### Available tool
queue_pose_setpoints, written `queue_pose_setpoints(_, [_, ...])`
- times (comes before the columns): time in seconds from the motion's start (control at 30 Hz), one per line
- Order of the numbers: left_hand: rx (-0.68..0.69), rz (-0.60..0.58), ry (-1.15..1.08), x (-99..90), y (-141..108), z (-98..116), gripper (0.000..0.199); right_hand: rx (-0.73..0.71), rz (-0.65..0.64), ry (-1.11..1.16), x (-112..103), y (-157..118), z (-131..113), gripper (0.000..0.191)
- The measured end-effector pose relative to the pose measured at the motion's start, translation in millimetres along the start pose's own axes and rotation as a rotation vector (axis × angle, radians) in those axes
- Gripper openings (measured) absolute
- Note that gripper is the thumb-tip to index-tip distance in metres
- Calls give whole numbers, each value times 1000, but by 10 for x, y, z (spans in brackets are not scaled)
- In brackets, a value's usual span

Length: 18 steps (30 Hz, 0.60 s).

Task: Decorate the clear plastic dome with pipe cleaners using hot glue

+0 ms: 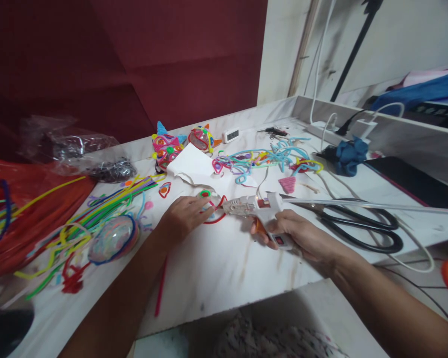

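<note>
My right hand (294, 231) is wrapped round the handle of a white hot glue gun (252, 206), its fingers at the orange trigger. A clear glue stick (332, 203) sticks out of the gun's back. The nozzle meets a red pipe cleaner shape (219, 218) with a green ring at its top, lying on the table. My left hand (184, 216) pinches the shape's left side, fingertips partly covering it. Just behind lies a folded white paper (194, 161). A small red eye-shaped pipe cleaner piece (165, 189) lies left of the paper.
Black-handled scissors (362, 223) lie by my right wrist. Loose pipe cleaners (283, 154) are heaped behind the gun; more, with a clear plastic dome (114, 238), lie at left. Decorated figures (168, 149), a small white digital display (231, 135) and a power strip (323, 130) stand farther back.
</note>
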<state>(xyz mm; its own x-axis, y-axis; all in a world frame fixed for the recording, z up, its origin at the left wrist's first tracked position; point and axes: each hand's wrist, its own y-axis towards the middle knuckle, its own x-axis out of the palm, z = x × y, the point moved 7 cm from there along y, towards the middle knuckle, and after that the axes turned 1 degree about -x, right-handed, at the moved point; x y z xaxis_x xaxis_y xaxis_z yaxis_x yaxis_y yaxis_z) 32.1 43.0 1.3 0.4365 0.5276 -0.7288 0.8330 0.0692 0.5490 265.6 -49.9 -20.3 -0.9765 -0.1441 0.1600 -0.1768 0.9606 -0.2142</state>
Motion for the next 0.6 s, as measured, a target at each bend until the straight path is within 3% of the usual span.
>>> queue_pose_setpoints(0.6, [11,44,-7,-91,80,35,35,-4,27,7,18,-39,-14,19])
